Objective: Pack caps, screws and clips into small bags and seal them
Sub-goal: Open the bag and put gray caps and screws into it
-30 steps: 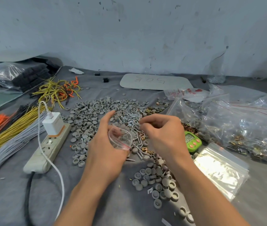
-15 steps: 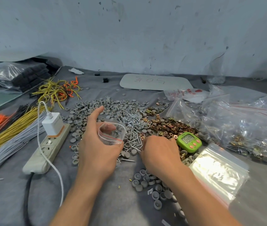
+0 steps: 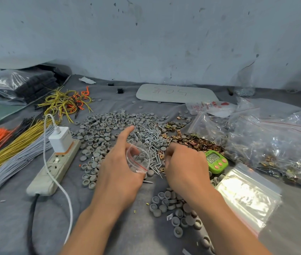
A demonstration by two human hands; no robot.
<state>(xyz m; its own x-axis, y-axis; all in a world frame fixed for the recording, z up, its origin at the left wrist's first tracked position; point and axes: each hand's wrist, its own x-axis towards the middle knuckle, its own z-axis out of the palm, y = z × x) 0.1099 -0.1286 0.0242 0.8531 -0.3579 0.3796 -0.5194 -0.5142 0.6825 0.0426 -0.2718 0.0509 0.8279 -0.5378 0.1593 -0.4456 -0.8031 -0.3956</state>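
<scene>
My left hand holds a small clear zip bag with a red seal line, its mouth held open towards the right. My right hand hovers with curled fingers just right of the bag, over the pile of silver screws; what its fingertips pinch is hidden. Grey round caps spread behind and left of the screws, and a second cluster of caps lies under my right forearm. Brass clips lie right of the screws.
A stack of empty zip bags lies at right, filled bags behind it. A green timer sits beside my right hand. A power strip with white charger and bundles of wires lie at left. A white board rests near the wall.
My right hand dropped from above the bag to the parts on the table, then rose slightly back beside the bag. My left hand shifted left with the bag, then returned a little.
</scene>
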